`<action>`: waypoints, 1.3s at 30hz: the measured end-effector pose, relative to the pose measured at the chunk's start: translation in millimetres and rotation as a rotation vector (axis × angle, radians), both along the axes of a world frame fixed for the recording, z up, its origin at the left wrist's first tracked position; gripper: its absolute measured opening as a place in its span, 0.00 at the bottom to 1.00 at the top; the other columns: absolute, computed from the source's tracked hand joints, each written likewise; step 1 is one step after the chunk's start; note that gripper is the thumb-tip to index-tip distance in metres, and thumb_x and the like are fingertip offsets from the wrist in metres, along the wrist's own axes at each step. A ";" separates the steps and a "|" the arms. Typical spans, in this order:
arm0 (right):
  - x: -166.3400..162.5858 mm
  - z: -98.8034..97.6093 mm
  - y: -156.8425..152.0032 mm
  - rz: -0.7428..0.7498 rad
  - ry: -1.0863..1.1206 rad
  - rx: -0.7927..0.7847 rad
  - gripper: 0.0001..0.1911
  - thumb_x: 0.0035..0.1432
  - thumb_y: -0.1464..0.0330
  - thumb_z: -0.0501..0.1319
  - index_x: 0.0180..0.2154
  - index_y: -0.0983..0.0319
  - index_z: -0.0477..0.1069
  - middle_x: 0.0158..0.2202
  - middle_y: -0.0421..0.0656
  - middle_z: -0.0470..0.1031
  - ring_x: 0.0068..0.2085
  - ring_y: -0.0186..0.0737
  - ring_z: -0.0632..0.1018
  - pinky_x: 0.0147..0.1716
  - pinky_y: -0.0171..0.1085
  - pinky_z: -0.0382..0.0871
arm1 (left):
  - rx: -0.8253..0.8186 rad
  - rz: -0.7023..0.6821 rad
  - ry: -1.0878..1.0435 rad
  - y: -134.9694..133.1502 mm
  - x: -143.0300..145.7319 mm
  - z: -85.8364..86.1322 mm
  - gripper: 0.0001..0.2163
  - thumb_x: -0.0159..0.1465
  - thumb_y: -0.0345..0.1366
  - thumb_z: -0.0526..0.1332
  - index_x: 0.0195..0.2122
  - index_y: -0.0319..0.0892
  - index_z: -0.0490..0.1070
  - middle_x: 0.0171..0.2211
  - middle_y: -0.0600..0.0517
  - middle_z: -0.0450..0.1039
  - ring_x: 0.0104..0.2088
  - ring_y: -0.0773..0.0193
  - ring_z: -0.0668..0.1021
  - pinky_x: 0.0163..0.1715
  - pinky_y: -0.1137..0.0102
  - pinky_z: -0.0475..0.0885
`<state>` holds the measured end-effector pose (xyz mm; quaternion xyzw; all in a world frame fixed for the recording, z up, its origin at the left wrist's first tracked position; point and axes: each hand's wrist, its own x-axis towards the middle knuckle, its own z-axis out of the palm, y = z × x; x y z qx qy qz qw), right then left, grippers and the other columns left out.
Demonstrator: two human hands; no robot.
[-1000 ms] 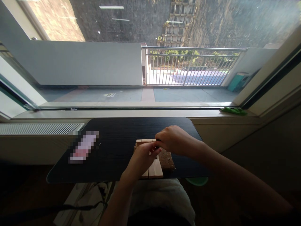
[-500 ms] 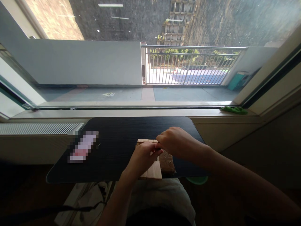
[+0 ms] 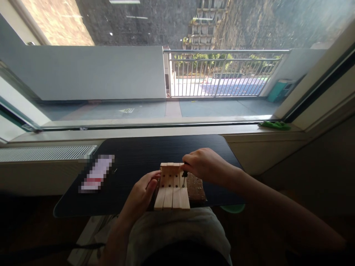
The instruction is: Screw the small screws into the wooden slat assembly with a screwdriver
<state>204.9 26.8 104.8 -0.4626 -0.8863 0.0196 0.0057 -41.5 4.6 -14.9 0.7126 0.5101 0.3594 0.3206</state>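
Note:
My right hand is closed round the dark handle of a screwdriver. The screwdriver points down, its tip at a dark screw or hole on the rightmost slat. Below it lies a piece made of several pale wooden slats side by side, with two rows of dark round spots and a raised back edge. My left hand grips the piece at its left side, the fingertips partly hidden behind the edge. Under the slats and out to the right shows a brown, pitted block.
The black table has rounded corners and stands by a window sill. A blurred pale packet lies on its left part. A green cloth rests on the sill. A radiator is at the left, and a green round thing shows below the table's edge.
My left hand has moved from the top of the slats to their left side, uncovering them. The screwdriver in my right hand now shows. The view has shifted slightly.

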 end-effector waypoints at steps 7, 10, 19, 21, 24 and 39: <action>1.9 -0.5 1.8 0.044 0.008 -0.002 0.13 0.69 0.64 0.59 0.33 0.64 0.75 0.31 0.44 0.79 0.29 0.36 0.75 0.27 0.38 0.48 | -0.052 -0.103 0.187 2.2 -20.5 -57.2 0.38 0.54 0.33 0.59 0.68 0.37 0.55 0.69 0.38 0.58 0.69 0.45 0.61 0.68 0.49 0.56; 1.2 -1.9 1.8 0.063 0.016 0.004 0.13 0.68 0.65 0.60 0.32 0.64 0.74 0.30 0.43 0.79 0.29 0.36 0.74 0.27 0.38 0.48 | -0.085 -0.210 0.321 -0.5 -16.2 -53.2 0.44 0.53 0.35 0.62 0.71 0.41 0.47 0.71 0.39 0.52 0.71 0.41 0.53 0.69 0.43 0.47; 1.3 -4.0 -0.1 0.019 0.011 -0.007 0.12 0.69 0.64 0.59 0.33 0.63 0.73 0.30 0.43 0.79 0.28 0.35 0.73 0.26 0.38 0.48 | 0.025 -0.141 0.575 -13.3 2.8 -64.1 0.54 0.54 0.43 0.67 0.73 0.40 0.30 0.71 0.32 0.49 0.71 0.37 0.53 0.67 0.39 0.47; 0.6 -1.1 -1.5 0.008 -0.031 -0.003 0.13 0.69 0.64 0.58 0.33 0.63 0.73 0.30 0.43 0.79 0.27 0.36 0.74 0.25 0.38 0.47 | 0.133 -0.149 0.578 -14.2 4.6 -70.6 0.54 0.57 0.43 0.66 0.72 0.39 0.26 0.71 0.31 0.48 0.71 0.38 0.53 0.67 0.39 0.49; 0.0 3.1 -2.4 0.017 -0.108 -0.008 0.13 0.69 0.64 0.57 0.33 0.63 0.73 0.29 0.45 0.79 0.27 0.38 0.76 0.24 0.38 0.47 | 0.263 -0.208 0.567 -14.5 7.3 -74.3 0.58 0.56 0.46 0.67 0.71 0.36 0.20 0.71 0.29 0.45 0.71 0.38 0.54 0.66 0.40 0.52; 6.9 30.6 -1.5 0.080 -0.230 -0.321 0.13 0.65 0.74 0.52 0.47 0.61 0.71 0.42 0.50 0.80 0.38 0.46 0.80 0.31 0.40 0.64 | 0.261 -0.121 0.552 -4.0 25.3 -72.9 0.53 0.55 0.38 0.66 0.72 0.38 0.29 0.70 0.33 0.52 0.69 0.41 0.60 0.66 0.44 0.55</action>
